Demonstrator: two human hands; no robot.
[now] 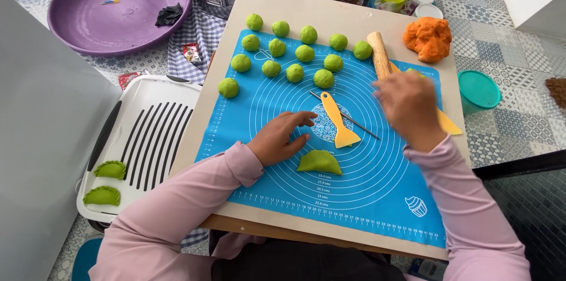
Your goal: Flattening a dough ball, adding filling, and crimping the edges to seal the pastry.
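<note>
Pink sleeves come in from the desk's near edge, over the blue baking mat. Left hand rests flat on the mat, fingers loosely spread and pointing toward the far right, holding nothing; just beside it, toward the near edge, lies a folded green dumpling, its long axis running left to right, curved side away from the camera. Right hand is blurred over the right part of the mat, by a wooden rolling pin whose long axis runs near to far; I cannot tell what its fingers grip. Between the hands lie a yellow scraper, blade toward the near edge, and a thin stick lying diagonally. Green dough balls sit in rows at the mat's far left corner, orange dough at the desk's far right corner
</note>
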